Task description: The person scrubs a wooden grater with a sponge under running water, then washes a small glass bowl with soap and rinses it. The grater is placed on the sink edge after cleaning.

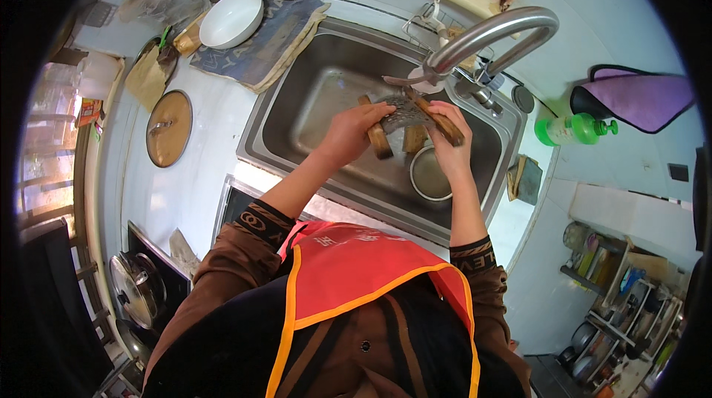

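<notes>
Over the steel sink [345, 86], my left hand [350, 130] grips one dark-stained wooden bar of what looks like a wood-framed grater [405, 114]. Between its wooden sides spans a curved, perforated metal sheet. My right hand [453, 133] holds the opposite bar, fingers wrapped around its outer side. A short wooden crosspiece shows at the near end, between my hands. Below my right hand a round bowl [429, 175] with a pale rim sits in the sink, partly covered by my wrist. The curved metal faucet [489, 36] arches above the grater's far end.
A white bowl [231, 18] rests by a folded blue cloth [239, 56] left of the sink. A pot lid [169, 128] lies on the counter. Right of the sink are a green pump bottle [573, 130] and a sponge [525, 178]. A wire rack [423, 25] stands behind.
</notes>
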`<action>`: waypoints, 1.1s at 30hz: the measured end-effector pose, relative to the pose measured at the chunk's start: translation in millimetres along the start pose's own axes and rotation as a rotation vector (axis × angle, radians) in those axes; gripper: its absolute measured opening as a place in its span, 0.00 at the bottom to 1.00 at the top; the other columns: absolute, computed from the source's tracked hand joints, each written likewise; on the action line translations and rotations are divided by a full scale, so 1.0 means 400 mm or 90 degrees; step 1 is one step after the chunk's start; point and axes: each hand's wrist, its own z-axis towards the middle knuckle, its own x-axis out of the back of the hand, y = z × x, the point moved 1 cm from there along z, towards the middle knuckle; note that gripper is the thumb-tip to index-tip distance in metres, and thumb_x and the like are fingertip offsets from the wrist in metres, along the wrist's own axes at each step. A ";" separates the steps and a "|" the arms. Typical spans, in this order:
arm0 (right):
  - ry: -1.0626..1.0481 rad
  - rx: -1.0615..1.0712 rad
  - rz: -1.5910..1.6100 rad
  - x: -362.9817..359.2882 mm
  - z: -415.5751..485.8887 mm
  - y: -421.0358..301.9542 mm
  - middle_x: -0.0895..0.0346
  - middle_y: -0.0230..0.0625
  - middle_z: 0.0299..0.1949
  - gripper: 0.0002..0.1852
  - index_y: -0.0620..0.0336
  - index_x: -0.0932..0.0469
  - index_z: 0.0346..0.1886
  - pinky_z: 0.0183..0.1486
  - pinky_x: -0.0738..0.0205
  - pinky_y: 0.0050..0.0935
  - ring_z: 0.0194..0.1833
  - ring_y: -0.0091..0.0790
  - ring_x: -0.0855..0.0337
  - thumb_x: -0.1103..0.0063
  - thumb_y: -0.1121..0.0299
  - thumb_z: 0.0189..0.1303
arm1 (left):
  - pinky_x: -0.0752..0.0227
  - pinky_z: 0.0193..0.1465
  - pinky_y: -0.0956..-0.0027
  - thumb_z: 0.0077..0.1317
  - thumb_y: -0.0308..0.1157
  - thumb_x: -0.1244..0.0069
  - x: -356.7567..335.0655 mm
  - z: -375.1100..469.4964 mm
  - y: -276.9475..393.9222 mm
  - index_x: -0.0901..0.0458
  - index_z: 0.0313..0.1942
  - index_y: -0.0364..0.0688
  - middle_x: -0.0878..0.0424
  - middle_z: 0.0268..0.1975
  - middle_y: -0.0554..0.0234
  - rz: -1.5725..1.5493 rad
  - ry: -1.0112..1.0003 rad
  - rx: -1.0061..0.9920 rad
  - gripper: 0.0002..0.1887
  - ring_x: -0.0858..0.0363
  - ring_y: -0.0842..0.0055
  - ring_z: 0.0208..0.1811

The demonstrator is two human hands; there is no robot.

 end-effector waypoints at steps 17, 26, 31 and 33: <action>0.000 0.004 0.027 0.014 -0.025 -0.048 0.23 0.43 0.59 0.25 0.64 0.20 0.51 0.66 0.34 0.29 0.62 0.37 0.23 0.48 0.91 0.47 | 0.23 0.58 0.60 0.55 0.19 0.49 0.028 -0.013 0.073 0.23 0.55 0.46 0.23 0.61 0.57 0.071 -0.012 -0.107 0.25 0.21 0.59 0.61; 0.025 0.006 0.033 0.013 -0.024 -0.034 0.22 0.42 0.60 0.23 0.64 0.19 0.51 0.65 0.34 0.28 0.60 0.34 0.22 0.49 0.90 0.51 | 0.25 0.60 0.58 0.53 0.18 0.46 0.027 -0.012 0.078 0.23 0.54 0.46 0.24 0.62 0.56 0.012 -0.031 -0.067 0.26 0.23 0.55 0.62; 0.026 -0.011 0.055 0.015 -0.022 -0.020 0.21 0.41 0.60 0.22 0.65 0.20 0.52 0.65 0.34 0.28 0.60 0.33 0.22 0.49 0.90 0.53 | 0.25 0.60 0.58 0.53 0.17 0.47 0.033 -0.002 0.092 0.23 0.57 0.48 0.25 0.63 0.55 -0.006 -0.047 -0.044 0.29 0.23 0.54 0.62; 0.024 -0.015 0.057 0.014 -0.017 -0.011 0.21 0.40 0.60 0.22 0.64 0.20 0.52 0.65 0.34 0.28 0.60 0.33 0.22 0.48 0.90 0.53 | 0.26 0.60 0.57 0.53 0.16 0.47 0.030 0.002 0.095 0.22 0.57 0.48 0.25 0.63 0.55 -0.003 -0.033 -0.058 0.29 0.23 0.54 0.61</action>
